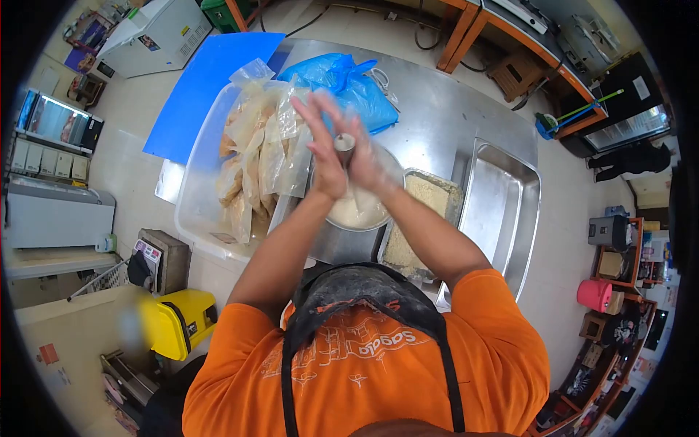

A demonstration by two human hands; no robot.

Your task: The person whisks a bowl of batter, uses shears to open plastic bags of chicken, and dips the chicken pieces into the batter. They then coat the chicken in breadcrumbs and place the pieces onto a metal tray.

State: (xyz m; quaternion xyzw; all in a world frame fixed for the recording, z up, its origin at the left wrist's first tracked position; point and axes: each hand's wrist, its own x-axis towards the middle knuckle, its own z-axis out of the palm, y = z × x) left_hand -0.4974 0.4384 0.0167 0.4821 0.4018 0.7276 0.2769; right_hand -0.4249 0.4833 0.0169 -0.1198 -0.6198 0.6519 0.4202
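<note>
My left hand (325, 156) and my right hand (370, 164) press palm to palm around the upright metal handle of a whisk (344, 143). Fingers on both hands are stretched out, and motion smears them, the right hand most. Below my hands a round metal bowl holds pale, creamy batter (358, 213), where the whisk's lower end is hard to make out. Close by on the right is a metal tray with pale crumbs (408, 247). To the left of the bowl stands a translucent plastic tub (195, 182) with several plastic bags of light brown food (251, 160).
A blue plastic bag (342, 76) lies behind the bowl on the steel table (429, 102). A blue board (215, 87) is at the far left, behind the tub. At the right edge sits a deep steel pan (502, 197). A yellow bin (182, 320) stands on the floor.
</note>
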